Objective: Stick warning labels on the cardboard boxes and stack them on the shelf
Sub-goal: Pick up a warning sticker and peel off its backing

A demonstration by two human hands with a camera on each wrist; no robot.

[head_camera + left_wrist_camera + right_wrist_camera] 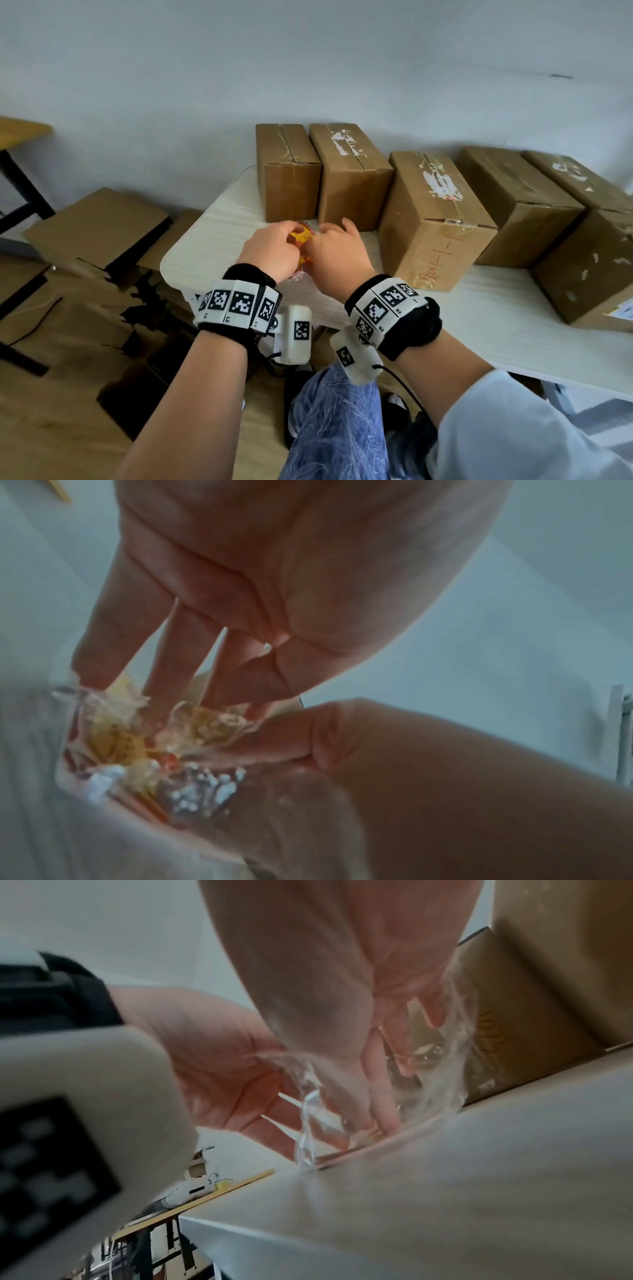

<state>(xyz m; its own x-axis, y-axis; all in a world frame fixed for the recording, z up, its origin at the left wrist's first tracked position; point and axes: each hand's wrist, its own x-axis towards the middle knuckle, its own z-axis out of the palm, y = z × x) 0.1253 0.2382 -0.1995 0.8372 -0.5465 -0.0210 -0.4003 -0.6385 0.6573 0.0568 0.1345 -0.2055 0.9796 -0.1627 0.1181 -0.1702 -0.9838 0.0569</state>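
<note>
Both our wrists sit closest, banded with marker blocks. Our left hand and right hand meet over a clear plastic bag of yellow-and-red warning labels; fingers of both curl into and pinch the bag on the white table. Just beyond our fingertips stand two cardboard boxes, with three more to the right of our right-hand fingers.
</note>
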